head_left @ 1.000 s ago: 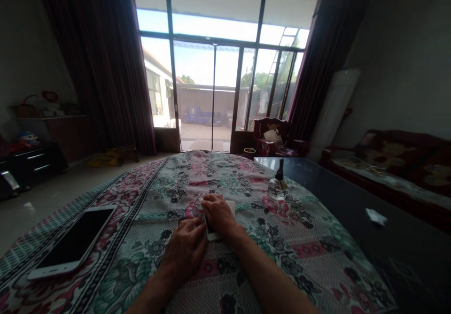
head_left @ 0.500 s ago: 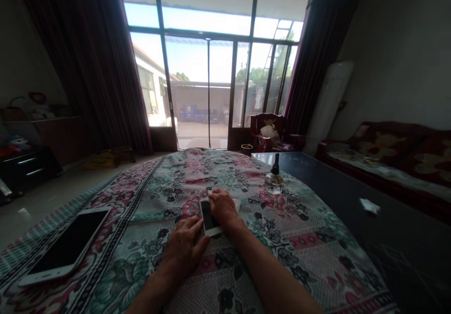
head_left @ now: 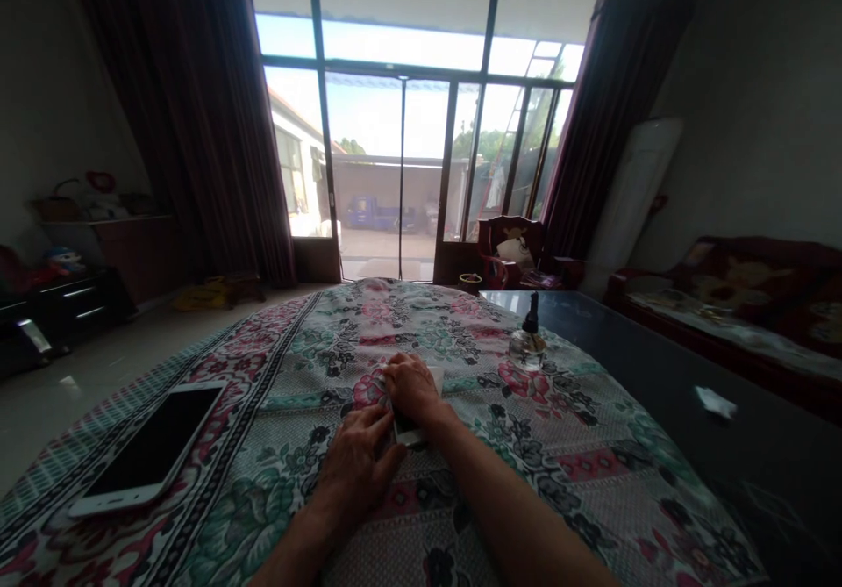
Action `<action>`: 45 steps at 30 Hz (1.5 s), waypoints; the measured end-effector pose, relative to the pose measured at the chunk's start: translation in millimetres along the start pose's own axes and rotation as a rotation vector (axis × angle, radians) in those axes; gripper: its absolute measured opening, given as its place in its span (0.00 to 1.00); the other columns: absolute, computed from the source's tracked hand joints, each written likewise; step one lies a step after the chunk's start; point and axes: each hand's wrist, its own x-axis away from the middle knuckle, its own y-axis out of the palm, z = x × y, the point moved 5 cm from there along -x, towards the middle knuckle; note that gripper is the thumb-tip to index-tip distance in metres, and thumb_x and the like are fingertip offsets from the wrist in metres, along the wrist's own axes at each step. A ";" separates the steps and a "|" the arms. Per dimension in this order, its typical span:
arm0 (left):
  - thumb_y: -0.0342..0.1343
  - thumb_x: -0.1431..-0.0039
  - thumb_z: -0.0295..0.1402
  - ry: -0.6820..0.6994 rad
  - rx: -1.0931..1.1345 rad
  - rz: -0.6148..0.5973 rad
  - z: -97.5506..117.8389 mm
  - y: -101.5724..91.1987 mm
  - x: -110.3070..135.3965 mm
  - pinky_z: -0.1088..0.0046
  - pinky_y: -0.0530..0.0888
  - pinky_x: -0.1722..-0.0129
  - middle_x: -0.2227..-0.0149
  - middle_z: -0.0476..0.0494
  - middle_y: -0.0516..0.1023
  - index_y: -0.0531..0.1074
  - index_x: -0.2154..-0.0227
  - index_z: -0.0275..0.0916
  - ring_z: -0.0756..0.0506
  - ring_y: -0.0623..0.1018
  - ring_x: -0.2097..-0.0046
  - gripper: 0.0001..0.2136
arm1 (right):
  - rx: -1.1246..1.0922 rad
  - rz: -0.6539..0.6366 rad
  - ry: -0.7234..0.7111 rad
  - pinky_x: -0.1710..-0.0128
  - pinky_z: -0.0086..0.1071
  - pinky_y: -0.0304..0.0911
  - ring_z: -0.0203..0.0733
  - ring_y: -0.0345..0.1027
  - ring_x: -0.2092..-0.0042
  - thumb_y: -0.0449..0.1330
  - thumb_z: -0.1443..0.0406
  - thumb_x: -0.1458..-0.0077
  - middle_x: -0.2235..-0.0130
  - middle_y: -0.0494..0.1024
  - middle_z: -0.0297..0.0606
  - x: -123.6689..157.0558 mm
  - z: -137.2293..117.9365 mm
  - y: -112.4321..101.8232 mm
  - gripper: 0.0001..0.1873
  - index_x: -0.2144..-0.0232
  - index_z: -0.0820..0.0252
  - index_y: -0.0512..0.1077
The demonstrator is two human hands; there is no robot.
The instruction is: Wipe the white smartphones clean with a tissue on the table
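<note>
Right hand [head_left: 412, 390] lies palm down, fingers curving over a white phone [head_left: 408, 436], which is mostly hidden under it on a floral cloth [head_left: 506, 499]. A white card [head_left: 435, 379] pokes out at 1 o'clock from the hand. Left hand [head_left: 359, 468] sits at 7 o'clock, palm down, fingers [head_left: 374, 425] reaching up against the phone's edge. Cannot tell if either grip is closed on it. A bigger phone [head_left: 151, 448] lies face up at 9 o'clock, a glass bottle [head_left: 527, 347] at 2 o'clock.
</note>
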 end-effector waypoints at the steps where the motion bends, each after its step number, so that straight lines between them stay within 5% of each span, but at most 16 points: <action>1: 0.57 0.45 0.38 0.001 -0.001 0.001 -0.3 0.2 0.1 0.60 0.67 0.46 0.48 0.44 0.75 0.74 0.50 0.47 0.38 0.71 0.47 0.18 | -0.002 -0.002 0.004 0.49 0.31 0.55 0.41 0.67 0.54 0.52 0.65 0.39 0.58 0.78 0.40 -1.0 2.1 -0.5 0.14 0.68 0.57 0.79; 12: 0.57 0.45 0.37 -0.037 0.030 0.002 2.7 -3.6 0.7 0.62 0.66 0.45 0.49 0.44 0.75 0.74 0.50 0.45 0.40 0.71 0.47 0.19 | 0.009 0.021 0.071 0.52 0.28 0.57 0.39 0.67 0.53 0.51 0.69 0.39 0.56 0.77 0.40 13.1 32.3 -16.9 0.14 0.64 0.58 0.78; 31: 0.56 0.45 0.36 -0.029 -0.003 -0.009 5.7 -5.4 2.1 0.62 0.66 0.45 0.48 0.42 0.76 0.75 0.51 0.43 0.40 0.71 0.46 0.17 | -0.006 0.024 -0.118 0.49 0.29 0.57 0.40 0.64 0.51 0.49 0.67 0.35 0.55 0.75 0.37 108.7 7.9 -41.5 0.15 0.62 0.55 0.77; 45: 0.49 0.46 0.26 -0.033 0.031 -0.013 -8.6 3.9 -0.4 0.65 0.66 0.44 0.48 0.43 0.75 0.74 0.50 0.40 0.42 0.71 0.47 0.20 | -0.013 -0.012 -0.274 0.49 0.32 0.59 0.41 0.64 0.53 0.54 0.69 0.39 0.57 0.75 0.38 107.1 -25.4 -23.4 0.09 0.63 0.57 0.75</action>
